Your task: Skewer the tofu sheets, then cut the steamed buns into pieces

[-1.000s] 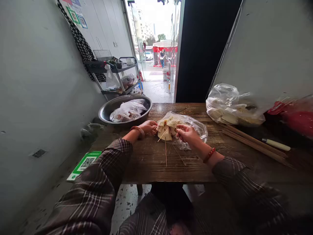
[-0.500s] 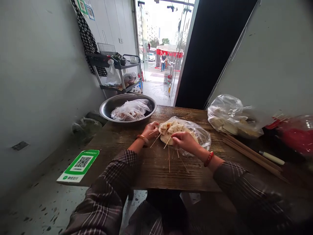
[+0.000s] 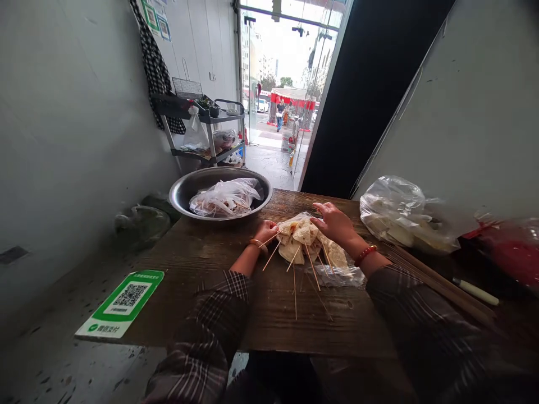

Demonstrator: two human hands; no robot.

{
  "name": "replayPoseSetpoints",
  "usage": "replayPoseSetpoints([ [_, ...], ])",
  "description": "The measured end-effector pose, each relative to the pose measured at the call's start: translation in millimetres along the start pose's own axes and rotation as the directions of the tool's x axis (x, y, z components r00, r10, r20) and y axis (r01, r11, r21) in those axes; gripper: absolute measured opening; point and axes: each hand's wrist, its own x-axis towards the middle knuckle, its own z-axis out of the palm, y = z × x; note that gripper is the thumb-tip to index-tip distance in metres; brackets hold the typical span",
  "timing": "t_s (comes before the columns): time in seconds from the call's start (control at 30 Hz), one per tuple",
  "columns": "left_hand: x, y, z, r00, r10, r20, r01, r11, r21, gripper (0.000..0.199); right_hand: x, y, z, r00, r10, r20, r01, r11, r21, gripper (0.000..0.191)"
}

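The left hand (image 3: 266,231) is closed, its fingertips pinching the left edge of the skewered food (image 3: 296,242); whether they grip a stick or a pale folded sheet is hidden by the fingers. The right hand (image 3: 337,224) is open, thumb and fingers parted, over the back right of the same pile; I cannot tell if it touches the food.

The skewered food lies at the middle of the desk (image 3: 197,255), at least 5 thin sticks pointing out toward the person. Their other ends are buried in the folds. A clear plastic bag (image 3: 341,275) shows at the pile's front right, the rest of it covered.

Behind and left stands a metal basin (image 3: 177,197) with 1 cloudy bag (image 3: 225,196) inside, its contents blurred by the plastic. At the right are a big clear bag (image 3: 391,210) of pale pieces, a bundle of long sticks (image 3: 438,283) in shadow, and a light handle (image 3: 478,292) whose far end is lost in the dark. A red bag (image 3: 511,252) is cut off by the right edge.
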Motion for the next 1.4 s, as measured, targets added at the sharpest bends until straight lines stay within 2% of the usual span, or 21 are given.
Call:
replayPoseSetpoints([
  [0.1, 0.4, 1.5, -0.5, 0.998, -0.07, 0.008, 0.07, 0.997, 0.025, 0.018, 17.3, -1.4, 12.1, 0.999, 0.003, 0.037, -0.001, 0.998, -0.063, 0.059],
  [0.17, -1.1, 2.7, 0.4, 0.995, -0.098, 0.006, 0.098, 0.995, 0.024, 0.017, 24.8, -5.0, 19.0, 0.998, 0.014, 0.067, -0.008, 0.997, -0.082, 0.057],
  [0.3, -6.1, 5.8, 5.2, 0.992, -0.127, -0.003, 0.127, 0.992, -0.012, 0.013, 34.9, -10.1, 29.3, 0.994, 0.048, 0.101, -0.044, 0.998, -0.042, 0.028],
  [0.37, -9.0, 8.0, 8.8, 0.99, -0.138, -0.003, 0.138, 0.99, -0.044, 0.012, 38.9, -10.8, 30.9, 0.994, 0.058, 0.092, -0.058, 0.998, 0.001, 0.026],
  [0.53, -20.3, 16.8, 18.4, 0.987, -0.149, 0.056, 0.155, 0.979, -0.132, 0.013, 47.0, -8.5, 22.1, 0.998, 0.063, -0.003, -0.062, 0.988, 0.141, 0.035],
  [0.6, -26.3, 21.0, 22.1, 0.987, -0.136, 0.091, 0.148, 0.977, -0.151, 0.014, 49.2, -6.3, 18.6, 0.996, 0.057, -0.066, -0.039, 0.968, 0.247, 0.036],
  [0.7, -34.1, 25.5, 28.4, 0.987, -0.111, 0.112, 0.128, 0.98, -0.155, 0.011, 49.0, -3.8, 19.0, 0.985, 0.069, -0.155, 0.013, 0.881, 0.472, 0.031],
  [0.77, -37.4, 26.4, 32.3, 0.99, -0.1, 0.102, 0.113, 0.984, -0.136, 0.009, 45.1, -3.3, 20.4, 0.986, 0.072, -0.148, 0.022, 0.836, 0.549, 0.033],
  [0.87, -39.2, 25.4, 35.1, 0.995, -0.085, 0.055, 0.09, 0.991, -0.096, 0.013, 31.0, -2.1, 15.3, 0.991, 0.003, -0.131, 0.066, 0.85, 0.522, 0.026],
  [0.9, -39.1, 24.8, 34.9, 0.996, -0.079, 0.035, 0.081, 0.993, -0.083, 0.014, 23.3, -1.2, 10.5, 0.987, -0.028, -0.16, 0.104, 0.863, 0.494, 0.022],
  [0.97, -38.2, 23.6, 33.2, 0.998, -0.059, -0.002, 0.059, 0.996, -0.061, 0.014, 2.6, 1.1, -3.0, 0.964, -0.063, -0.259, 0.177, 0.877, 0.446, 0.029],
  [1.03, -36.9, 22.7, 30.4, 0.999, -0.027, -0.036, 0.026, 0.999, -0.042, 0.015, -24.5, 2.3, -17.7, 0.942, -0.036, -0.333, 0.19, 0.877, 0.442, 0.033],
  [1.07, -36.4, 22.6, 28.9, 0.999, -0.008, -0.051, 0.007, 0.999, -0.035, 0.015, -39.6, 1.9, -23.4, 0.946, -0.015, -0.323, 0.171, 0.871, 0.461, 0.031],
  [1.13, -36.3, 23.3, 26.2, 0.996, 0.03, -0.08, -0.032, 0.999, -0.024, 0.016, -69.2, -1.9, -28.3, 0.973, -0.007, -0.232, 0.127, 0.853, 0.507, 0.028],
  [1.23, -39.4, 26.3, 22.8, 0.989, 0.081, -0.123, -0.084, 0.996, -0.02, 0.02, -101.8, -13.4, -16.3, 0.998, -0.056, -0.022, 0.059, 0.808, 0.586, 0.033],
  [1.4, -53.4, 27.1, 17.4, 0.978, 0.101, -0.185, -0.114, 0.991, -0.064, 0.022, -113.6, -34.5, 22.1, 0.989, -0.063, 0.136, -0.03, 0.805, 0.593, 0.05],
])
